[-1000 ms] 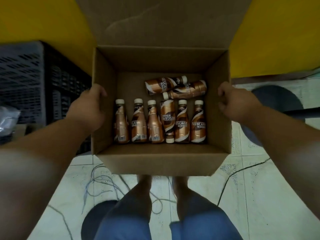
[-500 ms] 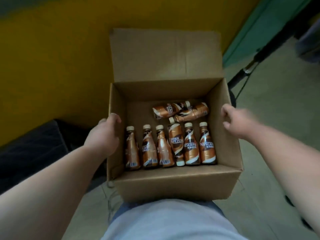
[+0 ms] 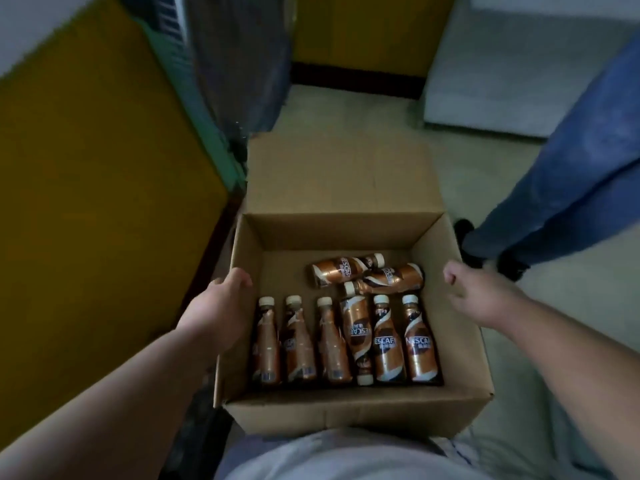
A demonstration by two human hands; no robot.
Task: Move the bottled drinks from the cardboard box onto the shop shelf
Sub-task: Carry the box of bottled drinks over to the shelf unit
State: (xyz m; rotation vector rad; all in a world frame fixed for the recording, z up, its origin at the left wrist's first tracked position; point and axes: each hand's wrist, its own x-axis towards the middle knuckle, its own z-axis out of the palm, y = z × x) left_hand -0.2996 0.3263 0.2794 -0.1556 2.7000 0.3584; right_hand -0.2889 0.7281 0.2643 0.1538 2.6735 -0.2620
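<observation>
Yellow wall (image 3: 86,202) far left, smooth, with a teal strip (image 3: 194,109) along its edge; dark translucent plastic-wrapped stack (image 3: 242,57) behind that, blurred. Left hand (image 3: 216,311) clamped over the left wall of the cardboard box (image 3: 346,414), thumb inside, fingers outside. Box is plain brown corrugated, open top, rear flap (image 3: 343,174) standing up and away, carried against the person's pale shirt (image 3: 329,459). Bottled drinks (image 3: 349,336) are inside on the box floor: six in a row by the near wall, copper-brown shrink sleeves with white swirls, cream caps, curvy necks; the fourth lies cap toward the near wall, the rest caps away. Two more lie crosswise (image 3: 367,275) behind the row, touching each other. Right hand (image 3: 481,296) curled on the right wall's top edge, fingers out of sight outside; looks like a grasp, motion-blurred. Right of that, another person's jeans leg (image 3: 571,188) and dark shoes (image 3: 512,265) stand just beside the box's far right corner. Floor (image 3: 381,112) pale grey-green, smooth. White cabinet (image 3: 502,64) at top right.
</observation>
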